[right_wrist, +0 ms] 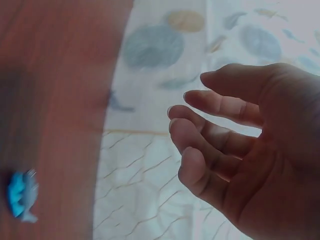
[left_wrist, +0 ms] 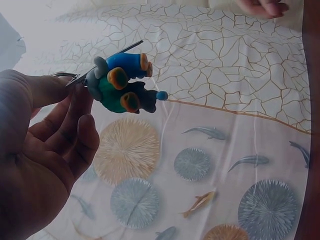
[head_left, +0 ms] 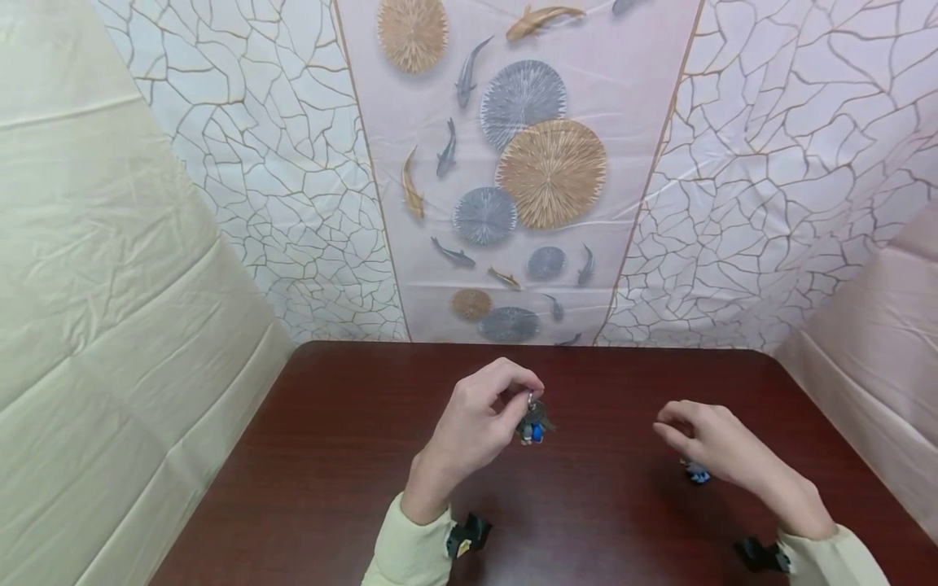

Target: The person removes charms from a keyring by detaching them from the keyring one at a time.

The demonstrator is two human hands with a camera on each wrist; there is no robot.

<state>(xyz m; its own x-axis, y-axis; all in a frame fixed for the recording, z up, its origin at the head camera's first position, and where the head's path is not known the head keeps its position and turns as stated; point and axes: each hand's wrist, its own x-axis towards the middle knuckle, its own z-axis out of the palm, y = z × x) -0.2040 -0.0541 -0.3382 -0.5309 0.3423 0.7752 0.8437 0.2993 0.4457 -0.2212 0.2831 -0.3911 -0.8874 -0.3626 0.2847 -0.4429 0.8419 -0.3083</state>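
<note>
My left hand (head_left: 469, 419) pinches a metal key ring between thumb and index finger, raised over the middle of the table. From the ring hang keys (head_left: 542, 417) and a small figurine charm (left_wrist: 122, 89). In the left wrist view the charm shows blue and green bodies, orange feet and grey parts; the other fingers are loosely bent below. To the right, my right hand (head_left: 714, 443) hovers over the table with relaxed fingers and holds nothing. Below it on the table lies a small blue and grey object (right_wrist: 24, 196), partly hidden by the hand in the head view.
The dark reddish-brown table (head_left: 330, 456) has rounded far corners. Behind it hangs a patterned cloth (head_left: 513, 268) with fish and round motifs. Cream cloth (head_left: 146, 325) drapes down the left side and more cloth (head_left: 879, 325) the right. Black wrist straps show at both sleeves.
</note>
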